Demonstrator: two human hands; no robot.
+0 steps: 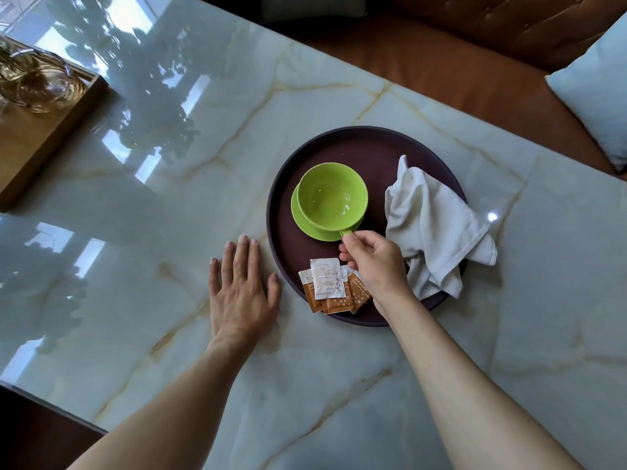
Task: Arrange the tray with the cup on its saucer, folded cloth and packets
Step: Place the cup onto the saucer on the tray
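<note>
A round dark-brown tray (356, 147) lies on the marble table. On it a lime-green cup (332, 196) stands upright on a matching saucer (300, 217), its handle pointing toward me. My right hand (376, 262) pinches that handle between thumb and fingers. A crumpled white cloth (431, 225) sits on the tray's right side and hangs over the rim. Several orange-and-white packets (330, 290) overlap at the tray's near edge, partly under my right wrist. My left hand (242, 290) rests flat on the table, fingers straight, just left of the tray.
A wooden tray (51, 137) with amber glassware (37, 83) stands at the far left. A brown leather sofa (475, 62) with a pale blue cushion (597, 96) runs behind the table. The table's near edge (51, 408) lies at lower left.
</note>
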